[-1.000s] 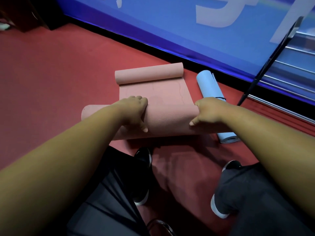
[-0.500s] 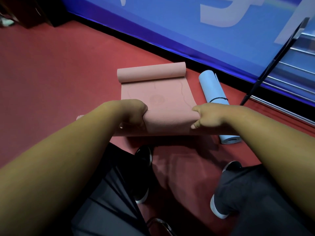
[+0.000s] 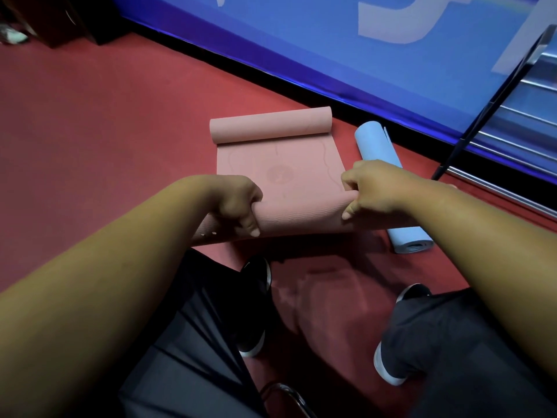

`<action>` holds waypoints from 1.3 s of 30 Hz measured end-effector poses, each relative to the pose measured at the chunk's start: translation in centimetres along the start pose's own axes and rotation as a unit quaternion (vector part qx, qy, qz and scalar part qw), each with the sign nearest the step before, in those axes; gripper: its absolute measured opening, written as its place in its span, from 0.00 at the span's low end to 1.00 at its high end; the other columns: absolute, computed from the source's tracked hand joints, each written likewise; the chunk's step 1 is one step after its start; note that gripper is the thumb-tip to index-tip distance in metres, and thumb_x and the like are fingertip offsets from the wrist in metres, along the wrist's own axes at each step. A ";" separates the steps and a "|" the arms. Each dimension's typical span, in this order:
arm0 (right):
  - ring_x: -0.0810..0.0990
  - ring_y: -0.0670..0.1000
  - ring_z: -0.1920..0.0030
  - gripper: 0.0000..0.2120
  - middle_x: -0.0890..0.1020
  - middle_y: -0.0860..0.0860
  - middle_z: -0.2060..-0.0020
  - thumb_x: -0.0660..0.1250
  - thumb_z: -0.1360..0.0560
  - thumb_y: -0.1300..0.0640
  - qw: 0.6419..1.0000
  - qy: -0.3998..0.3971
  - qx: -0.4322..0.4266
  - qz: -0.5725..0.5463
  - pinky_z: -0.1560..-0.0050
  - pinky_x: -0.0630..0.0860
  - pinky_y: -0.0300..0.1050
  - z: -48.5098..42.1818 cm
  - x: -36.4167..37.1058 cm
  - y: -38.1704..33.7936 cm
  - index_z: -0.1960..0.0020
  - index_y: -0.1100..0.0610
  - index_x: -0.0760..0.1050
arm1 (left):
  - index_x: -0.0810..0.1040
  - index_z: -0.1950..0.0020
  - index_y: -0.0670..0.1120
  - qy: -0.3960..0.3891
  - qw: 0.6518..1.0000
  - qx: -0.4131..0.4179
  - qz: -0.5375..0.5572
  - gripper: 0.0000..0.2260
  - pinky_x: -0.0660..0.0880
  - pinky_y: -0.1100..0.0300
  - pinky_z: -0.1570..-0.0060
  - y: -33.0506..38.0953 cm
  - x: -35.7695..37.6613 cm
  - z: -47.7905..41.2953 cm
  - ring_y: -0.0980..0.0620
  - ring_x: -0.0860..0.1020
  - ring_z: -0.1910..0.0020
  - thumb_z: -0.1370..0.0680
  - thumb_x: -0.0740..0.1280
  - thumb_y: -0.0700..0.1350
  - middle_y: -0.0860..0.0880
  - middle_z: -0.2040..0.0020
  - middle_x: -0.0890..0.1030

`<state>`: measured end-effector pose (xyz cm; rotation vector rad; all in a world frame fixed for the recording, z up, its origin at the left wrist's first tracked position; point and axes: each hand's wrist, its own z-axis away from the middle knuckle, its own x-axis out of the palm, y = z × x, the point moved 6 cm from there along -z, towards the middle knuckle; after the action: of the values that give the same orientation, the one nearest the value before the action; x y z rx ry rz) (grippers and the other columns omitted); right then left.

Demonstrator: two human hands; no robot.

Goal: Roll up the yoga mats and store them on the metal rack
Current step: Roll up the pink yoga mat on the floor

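Note:
A pink yoga mat [image 3: 283,164] lies on the red floor, rolled thick at the near end and curled at its far end. My left hand [image 3: 238,203] grips the near roll at its left part, thumb down over the front. My right hand [image 3: 373,188] clasps the roll's right part, fingers over the top. A light blue yoga mat [image 3: 388,182], fully rolled, lies on the floor just right of the pink one, partly behind my right hand. The metal rack [image 3: 512,131] stands at the far right, its bars running along the wall.
A blue wall panel [image 3: 331,40] with a black base strip runs diagonally behind the mats. My knees and shoes [image 3: 256,297] are on the floor just in front of the roll. Dark furniture [image 3: 51,16] stands at the top left.
Both hands have pushed the near roll away from me, so the flat stretch of pink mat is shorter. The fingers have re-gripped over the top of the roll.

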<state>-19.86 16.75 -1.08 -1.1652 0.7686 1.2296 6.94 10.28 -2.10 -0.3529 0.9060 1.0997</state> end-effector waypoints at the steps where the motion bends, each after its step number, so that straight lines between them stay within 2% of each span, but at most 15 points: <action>1: 0.77 0.55 0.55 0.26 0.77 0.51 0.58 0.86 0.35 0.41 1.000 0.000 0.007 0.003 0.59 0.74 0.50 0.0 -0.1 0.2 0.61 0.54 0.73 | 0.81 0.57 0.50 0.012 1.000 0.001 0.005 0.18 0.70 0.59 0.64 0.0 -0.3 0.1 0.50 0.79 0.59 0.35 0.86 0.53 0.53 0.61 0.82; 4: 0.80 0.54 0.54 0.20 0.82 0.51 0.60 0.84 0.33 0.39 0.999 -0.023 0.025 -0.009 0.55 0.79 0.48 0.1 0.1 0.6 0.56 0.53 0.82 | 0.82 0.57 0.53 0.041 0.999 0.008 -0.021 0.15 0.70 0.59 0.63 0.3 -1.1 0.4 0.49 0.79 0.58 0.33 0.85 0.54 0.55 0.62 0.82; 8: 0.82 0.53 0.43 0.19 0.87 0.47 0.47 0.81 0.27 0.41 0.998 -0.028 0.018 -0.052 0.36 0.79 0.53 -0.1 0.3 0.6 0.39 0.47 0.86 | 0.79 0.39 0.51 0.073 0.994 0.020 -0.076 0.18 0.71 0.54 0.53 0.9 -1.0 0.5 0.45 0.76 0.49 0.25 0.78 0.50 0.49 0.47 0.80; 12: 0.82 0.54 0.43 0.11 0.85 0.46 0.49 0.74 0.19 0.46 0.996 -0.054 0.010 -0.065 0.36 0.77 0.52 -0.4 0.4 1.4 0.42 0.50 0.84 | 0.70 0.43 0.48 0.037 0.997 0.029 -0.059 0.14 0.71 0.53 0.50 1.0 0.1 0.3 0.43 0.76 0.48 0.21 0.72 0.50 0.44 0.43 0.78; 15: 0.82 0.52 0.39 0.11 0.85 0.44 0.44 0.71 0.17 0.46 0.993 -0.079 0.011 -0.088 0.31 0.75 0.53 -0.2 0.9 1.6 0.37 0.49 0.83 | 0.69 0.42 0.48 0.020 0.998 0.024 -0.051 0.23 0.72 0.53 0.49 1.1 0.5 0.4 0.44 0.76 0.48 0.24 0.76 0.58 0.47 0.44 0.77; 18: 0.83 0.48 0.39 0.13 0.86 0.40 0.43 0.72 0.19 0.45 0.975 -0.111 0.025 -0.193 0.29 0.76 0.53 0.6 1.2 1.1 0.35 0.43 0.83 | 0.71 0.41 0.47 0.020 0.996 0.014 -0.091 0.34 0.72 0.54 0.49 1.2 0.6 0.1 0.45 0.76 0.48 0.33 0.82 0.65 0.49 0.47 0.75; 20: 0.82 0.47 0.38 0.22 0.85 0.38 0.40 0.76 0.25 0.38 0.968 -0.136 0.027 -0.207 0.29 0.75 0.53 1.1 1.3 0.4 0.32 0.41 0.80 | 0.74 0.41 0.46 0.036 0.994 0.009 -0.107 0.32 0.73 0.54 0.50 1.3 0.4 -0.2 0.44 0.76 0.49 0.33 0.82 0.63 0.47 0.45 0.78; 22: 0.78 0.50 0.36 0.41 0.79 0.42 0.35 0.80 0.32 0.32 0.985 -0.145 0.016 -0.091 0.31 0.74 0.51 1.1 1.4 -0.3 0.24 0.40 0.70 | 0.75 0.42 0.46 0.049 0.994 0.003 -0.100 0.28 0.77 0.52 0.49 1.4 0.2 -0.2 0.42 0.78 0.49 0.30 0.81 0.60 0.45 0.44 0.80; 23: 0.78 0.52 0.38 0.47 0.78 0.45 0.36 0.82 0.33 0.34 0.990 -0.137 0.010 -0.043 0.35 0.75 0.51 1.0 1.7 -0.5 0.21 0.42 0.64 | 0.75 0.42 0.46 0.044 0.994 -0.001 -0.100 0.26 0.79 0.52 0.48 1.4 0.2 -0.2 0.42 0.79 0.49 0.30 0.80 0.60 0.44 0.44 0.81; 24: 0.79 0.53 0.43 0.48 0.78 0.47 0.41 0.84 0.33 0.38 0.993 -0.119 0.006 -0.025 0.42 0.75 0.51 0.8 1.9 -0.7 0.22 0.45 0.61 | 0.77 0.42 0.46 0.033 0.994 -0.005 -0.099 0.26 0.80 0.52 0.48 1.3 0.3 -0.2 0.42 0.80 0.49 0.30 0.79 0.59 0.44 0.44 0.81; 26: 0.78 0.51 0.53 0.41 0.76 0.48 0.52 0.84 0.32 0.43 0.995 -0.089 0.006 -0.035 0.52 0.73 0.51 0.5 2.1 -0.5 0.30 0.50 0.62 | 0.79 0.42 0.45 0.011 0.996 -0.013 -0.089 0.24 0.81 0.53 0.49 1.2 0.5 -0.1 0.42 0.81 0.49 0.30 0.79 0.58 0.44 0.44 0.82; 29: 0.76 0.54 0.54 0.31 0.75 0.49 0.55 0.83 0.30 0.42 0.996 -0.078 0.002 -0.032 0.55 0.73 0.52 0.4 2.1 -0.4 0.46 0.53 0.65 | 0.76 0.42 0.47 -0.009 0.998 -0.010 -0.058 0.21 0.77 0.55 0.52 0.8 0.5 -0.1 0.43 0.80 0.47 0.28 0.80 0.52 0.45 0.44 0.81; 32: 0.75 0.55 0.56 0.27 0.76 0.50 0.58 0.83 0.31 0.42 0.998 -0.054 -0.022 -0.020 0.59 0.71 0.51 0.4 1.6 -1.0 0.55 0.51 0.65 | 0.74 0.50 0.53 -0.018 0.999 0.006 -0.036 0.16 0.74 0.55 0.52 0.7 0.5 0.1 0.46 0.79 0.48 0.29 0.80 0.49 0.51 0.50 0.81; 36: 0.76 0.54 0.59 0.24 0.77 0.50 0.63 0.82 0.30 0.40 0.999 -0.016 -0.025 -0.028 0.58 0.74 0.51 0.1 1.3 -0.7 0.57 0.53 0.72 | 0.80 0.51 0.52 0.024 0.999 0.020 -0.027 0.16 0.76 0.55 0.53 0.6 -0.5 0.7 0.47 0.80 0.52 0.32 0.83 0.51 0.53 0.54 0.83; 39: 0.77 0.55 0.54 0.21 0.79 0.50 0.56 0.80 0.29 0.37 0.999 -0.017 -0.024 -0.029 0.51 0.77 0.52 -0.3 1.4 -0.3 0.54 0.52 0.78 | 0.80 0.43 0.53 0.080 0.994 0.041 -0.063 0.20 0.72 0.54 0.55 1.0 -1.3 1.1 0.45 0.78 0.51 0.31 0.82 0.52 0.51 0.52 0.81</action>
<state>-19.24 16.92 -2.34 -1.1948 0.6792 1.2217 6.38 10.68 -0.23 -0.4299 1.0535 0.9256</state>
